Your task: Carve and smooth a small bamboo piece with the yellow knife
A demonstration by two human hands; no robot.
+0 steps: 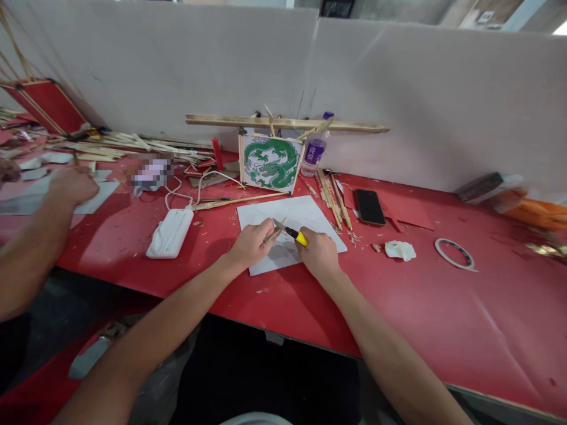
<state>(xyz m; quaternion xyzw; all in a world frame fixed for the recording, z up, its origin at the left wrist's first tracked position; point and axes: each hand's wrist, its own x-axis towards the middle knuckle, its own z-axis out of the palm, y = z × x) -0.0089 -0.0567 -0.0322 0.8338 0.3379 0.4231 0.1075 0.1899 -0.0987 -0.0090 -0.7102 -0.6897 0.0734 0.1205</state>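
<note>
My right hand [319,252] is closed around the yellow handle of a utility knife [301,237], its blade pointing left. Closed too, my left hand [253,242] grips a short bamboo strip [271,235], and the knife blade lies at or very near the strip's end; whether they touch I cannot tell. Both hands are over a white sheet [305,206] on the red table. Just beyond the sheet stands a panel with a green dragon picture [271,164], framed in thin wooden strips.
A white power strip [170,234] with a cable lies left. Bamboo sticks [328,198], a black phone [370,206], crumpled tissue [400,250] and a tape roll [455,254] lie right. A bottle [313,154] stands behind. Another person's hand [73,186] works at far left.
</note>
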